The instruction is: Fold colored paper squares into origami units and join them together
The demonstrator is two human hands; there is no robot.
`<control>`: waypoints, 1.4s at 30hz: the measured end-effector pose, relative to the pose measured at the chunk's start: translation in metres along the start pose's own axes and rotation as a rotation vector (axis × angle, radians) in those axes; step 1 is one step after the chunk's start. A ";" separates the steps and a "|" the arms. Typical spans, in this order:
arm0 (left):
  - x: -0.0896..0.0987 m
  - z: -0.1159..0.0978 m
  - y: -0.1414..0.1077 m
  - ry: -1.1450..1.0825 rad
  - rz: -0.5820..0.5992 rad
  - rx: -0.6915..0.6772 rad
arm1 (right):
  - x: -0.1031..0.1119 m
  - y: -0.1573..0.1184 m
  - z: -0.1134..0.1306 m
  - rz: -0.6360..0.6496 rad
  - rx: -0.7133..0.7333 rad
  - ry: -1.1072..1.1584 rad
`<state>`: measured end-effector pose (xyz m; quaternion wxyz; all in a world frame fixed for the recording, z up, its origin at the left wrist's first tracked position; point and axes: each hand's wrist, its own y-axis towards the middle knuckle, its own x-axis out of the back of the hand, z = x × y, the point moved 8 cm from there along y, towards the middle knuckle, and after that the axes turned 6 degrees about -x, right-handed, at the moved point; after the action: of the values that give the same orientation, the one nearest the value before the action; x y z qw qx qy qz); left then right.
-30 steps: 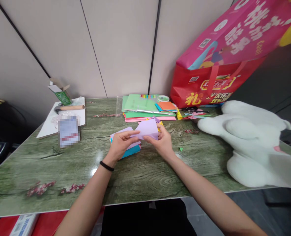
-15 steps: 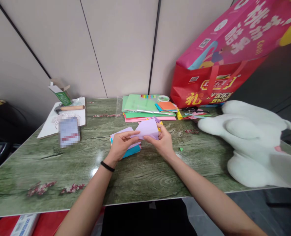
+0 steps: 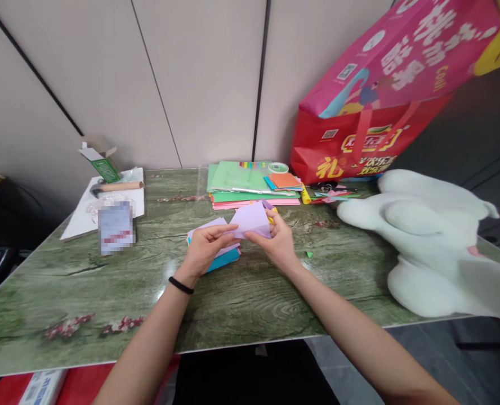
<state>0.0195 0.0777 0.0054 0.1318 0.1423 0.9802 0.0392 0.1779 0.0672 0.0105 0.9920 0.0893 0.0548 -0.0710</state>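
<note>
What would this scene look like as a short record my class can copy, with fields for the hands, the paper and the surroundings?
Left hand: holding the left side of the purple paper
Right hand: holding its right side
Near left hand: small stack of coloured paper on the table
Beyond hands: larger paper pile
Far left: hammer on a white board
Far right: white plush toy
Back right: red bag
</note>
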 end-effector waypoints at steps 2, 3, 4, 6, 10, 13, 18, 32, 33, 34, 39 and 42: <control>0.000 0.002 0.000 -0.022 -0.020 0.000 | 0.000 0.000 -0.001 -0.002 -0.003 0.007; 0.000 0.003 0.000 -0.030 -0.029 0.000 | 0.000 0.000 -0.001 0.000 -0.005 0.012; 0.000 0.004 0.000 -0.037 -0.038 -0.002 | 0.000 0.000 -0.001 0.002 -0.008 0.016; 0.000 0.005 0.001 -0.042 -0.052 -0.011 | -0.001 0.000 -0.002 0.007 -0.013 0.023; 0.001 0.006 0.001 -0.008 -0.071 -0.042 | 0.000 0.000 -0.001 0.000 -0.015 0.023; 0.001 0.006 0.001 0.008 -0.094 -0.058 | -0.001 0.000 -0.002 0.002 -0.030 0.028; 0.000 0.004 -0.001 0.015 -0.143 -0.070 | -0.001 0.000 -0.006 -0.003 -0.058 0.064; 0.003 0.005 -0.004 -0.024 -0.255 -0.138 | -0.004 -0.001 -0.015 -0.023 -0.125 0.228; 0.003 0.005 -0.004 -0.042 -0.262 -0.144 | -0.007 -0.001 -0.018 0.002 -0.165 0.276; 0.003 0.005 -0.004 -0.063 -0.271 -0.151 | -0.011 -0.002 -0.022 0.032 -0.208 0.322; 0.004 0.005 -0.004 -0.090 -0.278 -0.171 | -0.024 -0.005 -0.025 0.147 -0.237 0.396; 0.002 0.006 -0.004 -0.017 -0.257 -0.152 | -0.023 -0.007 -0.027 0.110 -0.214 0.335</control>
<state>0.0184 0.0749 -0.0015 0.1546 0.0057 0.9834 0.0948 0.1515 0.0685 -0.0138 0.9752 -0.0032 0.2210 0.0055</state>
